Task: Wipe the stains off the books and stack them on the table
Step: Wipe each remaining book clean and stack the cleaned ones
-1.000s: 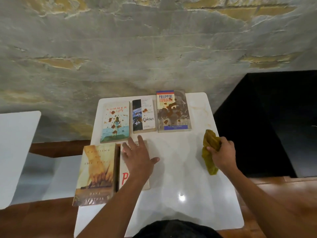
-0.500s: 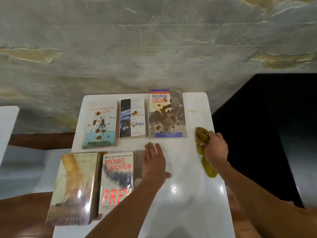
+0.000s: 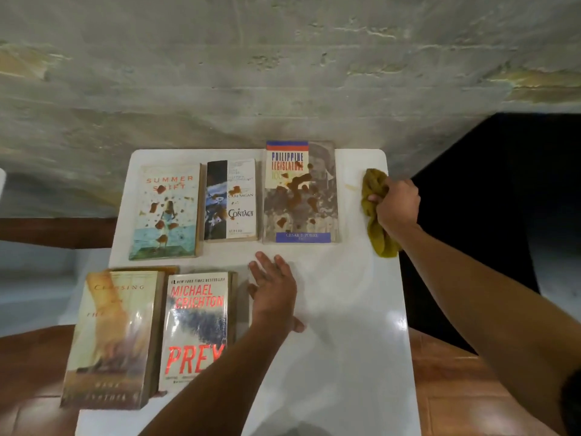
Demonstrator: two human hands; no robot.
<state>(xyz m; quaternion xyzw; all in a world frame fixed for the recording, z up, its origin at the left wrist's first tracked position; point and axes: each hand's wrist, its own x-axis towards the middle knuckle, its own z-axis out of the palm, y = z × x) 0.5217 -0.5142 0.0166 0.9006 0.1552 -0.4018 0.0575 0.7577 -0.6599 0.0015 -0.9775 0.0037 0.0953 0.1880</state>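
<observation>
Nearest, 2 thick paperbacks lie side by side at the left front of the white table (image 3: 339,357): the Crossing book (image 3: 116,338), its near left corner hanging past the table edge, and the Prey book (image 3: 196,325) just to its right. Both covers show glare and no clear brown marks, so they look clean, though the glare hides detail. Glossy covers like these should be slick under a cloth and want a flat palm on top to pin them; for lifting, a pinch along the long fore-edge or spine should carry them, since they look light but floppy at the corners.

The left hand (image 3: 273,294) lies flat on bare table just beside the Prey book, fingers straight and together, pointing away, thumb splayed toward the near side; it grasps nothing. Its forearm crosses that book's lower right corner.

Farther back, 3 stained books sit in a row, close but apart: the Summer book (image 3: 166,212), the Contact book (image 3: 232,199) and the Philippine Legislature book (image 3: 300,191), each spotted with brown blotches, heaviest on the last. These are thinner, so wiping hard near an edge could curl a cover.

At the far right edge the right hand (image 3: 397,204) is clenched round a bunched olive cloth (image 3: 375,212), soft and limp, its tail trailing toward the near side. The wrist is straight, arm extended, knuckles up.
</observation>
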